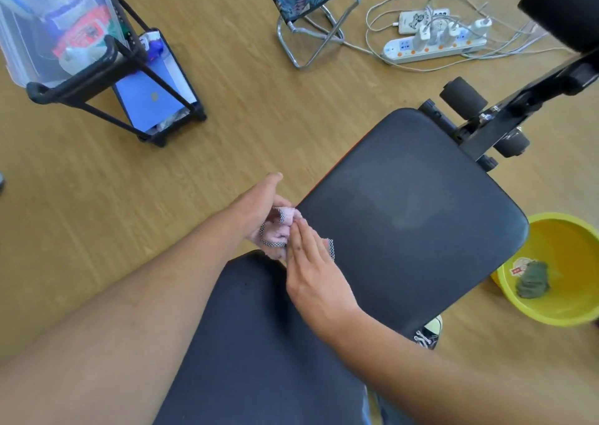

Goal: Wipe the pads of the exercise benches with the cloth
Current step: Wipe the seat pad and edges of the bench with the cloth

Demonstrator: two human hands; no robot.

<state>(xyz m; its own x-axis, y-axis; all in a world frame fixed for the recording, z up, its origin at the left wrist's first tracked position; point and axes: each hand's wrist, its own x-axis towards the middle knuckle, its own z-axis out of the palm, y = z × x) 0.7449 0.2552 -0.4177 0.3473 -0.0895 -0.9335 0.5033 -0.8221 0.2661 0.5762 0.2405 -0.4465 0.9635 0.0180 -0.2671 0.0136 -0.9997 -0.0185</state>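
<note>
My light wood-plank floor (227, 116) carries the black padded exercise bench (411, 210) at centre. To the far left stands a black wire rack (129, 68); farther off sits a small folding stool with floral fabric (308, 0). A white power strip (434, 47) lies far right, and a yellow plastic basin (564, 308) rests at the near right.

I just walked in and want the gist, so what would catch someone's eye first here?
Both hands meet mid-frame, the left hand and right hand bunching a pink cloth at the edge of the big black seat pad. A yellow basin with a dark rag sits at the right, and a loaded power strip lies on the floor up top.
</note>
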